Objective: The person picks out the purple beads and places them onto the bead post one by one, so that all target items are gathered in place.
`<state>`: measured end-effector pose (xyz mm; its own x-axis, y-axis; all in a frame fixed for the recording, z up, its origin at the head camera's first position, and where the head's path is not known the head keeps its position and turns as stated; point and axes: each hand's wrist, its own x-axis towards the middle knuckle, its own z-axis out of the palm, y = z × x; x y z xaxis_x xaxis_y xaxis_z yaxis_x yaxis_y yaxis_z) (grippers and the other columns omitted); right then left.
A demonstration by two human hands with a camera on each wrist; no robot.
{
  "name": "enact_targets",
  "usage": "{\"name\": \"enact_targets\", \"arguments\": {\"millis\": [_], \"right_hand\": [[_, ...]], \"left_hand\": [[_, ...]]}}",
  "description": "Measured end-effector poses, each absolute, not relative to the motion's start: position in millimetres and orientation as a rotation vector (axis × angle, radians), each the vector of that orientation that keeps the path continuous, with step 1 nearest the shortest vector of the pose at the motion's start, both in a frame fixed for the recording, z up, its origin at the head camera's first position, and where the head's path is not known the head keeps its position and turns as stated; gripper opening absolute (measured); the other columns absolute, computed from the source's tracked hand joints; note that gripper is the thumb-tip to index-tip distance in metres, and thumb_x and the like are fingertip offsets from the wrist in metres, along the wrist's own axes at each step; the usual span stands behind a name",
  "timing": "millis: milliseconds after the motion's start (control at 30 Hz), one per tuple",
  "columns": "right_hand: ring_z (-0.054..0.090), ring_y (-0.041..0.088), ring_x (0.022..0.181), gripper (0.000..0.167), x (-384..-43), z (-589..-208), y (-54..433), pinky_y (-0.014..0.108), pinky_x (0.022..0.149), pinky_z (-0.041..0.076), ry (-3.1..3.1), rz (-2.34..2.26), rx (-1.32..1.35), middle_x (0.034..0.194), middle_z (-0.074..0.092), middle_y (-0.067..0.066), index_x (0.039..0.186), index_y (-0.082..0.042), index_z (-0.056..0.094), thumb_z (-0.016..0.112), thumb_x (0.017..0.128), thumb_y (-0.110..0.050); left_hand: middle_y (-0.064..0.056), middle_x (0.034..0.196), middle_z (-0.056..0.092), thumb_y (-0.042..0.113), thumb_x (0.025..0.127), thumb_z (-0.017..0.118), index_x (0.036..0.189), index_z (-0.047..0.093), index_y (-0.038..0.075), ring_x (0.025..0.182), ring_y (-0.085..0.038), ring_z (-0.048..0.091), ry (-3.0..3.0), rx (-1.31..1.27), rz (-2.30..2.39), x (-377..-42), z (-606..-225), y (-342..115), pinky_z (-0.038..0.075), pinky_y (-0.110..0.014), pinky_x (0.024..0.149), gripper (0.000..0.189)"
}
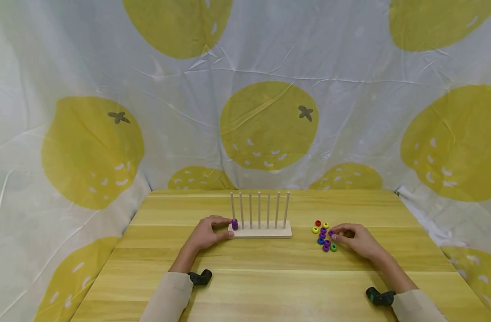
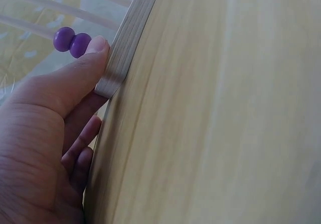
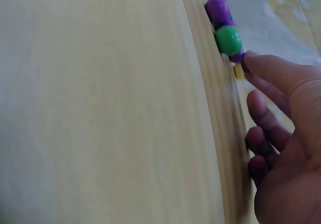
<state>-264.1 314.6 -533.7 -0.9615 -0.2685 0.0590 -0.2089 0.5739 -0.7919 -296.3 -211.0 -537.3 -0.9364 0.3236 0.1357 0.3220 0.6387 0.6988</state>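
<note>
A pale wooden peg rack (image 1: 269,232) with several upright pegs stands mid-table. Two purple rings (image 1: 234,224) sit stacked on its leftmost peg. My left hand (image 1: 226,228) grips the rack's left end; in the left wrist view the thumb (image 2: 93,50) lies against the base edge (image 2: 125,38) next to those purple rings (image 2: 72,40). To the right lies a loose pile of coloured rings (image 1: 323,236): purple, yellow, red, blue, green. My right hand (image 1: 335,235) pinches a purple ring (image 3: 237,57) at the pile's right side, beside a green ring (image 3: 229,39).
The wooden table (image 1: 269,286) is walled on three sides by a white cloth (image 1: 245,89) with large yellow fruit prints. Black wrist-mounted cameras (image 1: 200,277) sit at both beige sleeves.
</note>
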Motion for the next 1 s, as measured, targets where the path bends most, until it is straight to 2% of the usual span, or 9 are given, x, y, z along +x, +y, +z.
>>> {"name": "enact_targets", "arguments": {"millis": [100,367,600,833,1000], "right_hand": [[0.051,0.011,0.073,0.028,-264.9,-530.4,315.9,0.024,0.059,0.043,2.728,-1.376,-0.386,0.090,0.065,0.006,0.117,-0.008,0.076,0.073,0.097,-0.028],[0.050,0.011,0.071,0.027,-267.6,-513.5,313.4,0.025,0.057,0.042,2.773,-1.346,-0.423,0.087,0.062,0.006,0.117,-0.008,0.075,0.070,0.100,-0.028],[0.046,0.013,0.066,0.023,-277.2,-488.6,301.5,0.027,0.055,0.040,2.806,-1.355,-0.518,0.086,0.062,0.007,0.116,-0.013,0.075,0.069,0.101,-0.029],[0.047,0.017,0.070,0.024,-277.6,-456.7,283.0,0.027,0.056,0.039,2.839,-1.360,-0.556,0.090,0.062,0.006,0.119,-0.014,0.075,0.069,0.101,-0.029],[0.048,0.020,0.073,0.024,-282.1,-441.6,266.0,0.028,0.058,0.039,2.860,-1.354,-0.581,0.090,0.061,0.004,0.118,-0.019,0.075,0.069,0.100,-0.034]], "left_hand": [[-0.001,0.132,0.071,0.049,0.085,0.083,0.128,0.074,0.026,0.132,-0.030,0.060,2.841,0.554,1.210,-296.1,-537.5,-210.8,0.044,-0.055,0.114,0.049],[-0.001,0.131,0.072,0.047,0.085,0.084,0.128,0.075,0.025,0.131,-0.030,0.060,2.839,0.548,1.219,-295.6,-536.8,-210.6,0.045,-0.053,0.114,0.049],[-0.003,0.131,0.071,0.046,0.085,0.084,0.128,0.075,0.025,0.131,-0.031,0.060,2.848,0.548,1.222,-295.4,-534.9,-211.2,0.045,-0.054,0.114,0.048],[0.000,0.129,0.073,0.045,0.084,0.085,0.126,0.075,0.025,0.129,-0.030,0.062,2.858,0.562,1.233,-295.8,-538.3,-210.7,0.046,-0.053,0.113,0.047],[-0.001,0.130,0.072,0.048,0.085,0.083,0.127,0.075,0.026,0.130,-0.030,0.061,2.852,0.537,1.234,-293.5,-540.9,-212.7,0.046,-0.054,0.113,0.048]]}}
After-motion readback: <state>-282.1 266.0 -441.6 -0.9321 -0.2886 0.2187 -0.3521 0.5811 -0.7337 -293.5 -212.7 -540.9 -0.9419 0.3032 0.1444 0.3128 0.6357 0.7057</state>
